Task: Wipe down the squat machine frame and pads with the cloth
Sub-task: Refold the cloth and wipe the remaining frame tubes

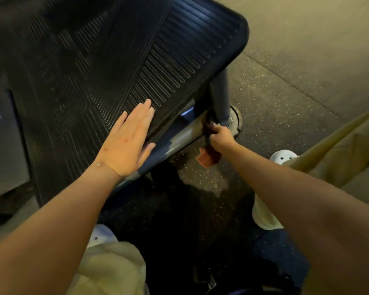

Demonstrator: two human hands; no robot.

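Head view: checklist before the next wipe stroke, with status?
1. Right hand grips cloth: ok.
2. Cloth pressed on tube at the base of the post: ok.
3. Left hand braced flat on footplate: ok.
4. Cloth tail clear of the floor: cannot tell.
5. Tube already clean along its length: cannot tell, dim and patchy.

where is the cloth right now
The cloth is right of centre in the head view, gripped by the right hand where the lower frame bar meets the upright post.
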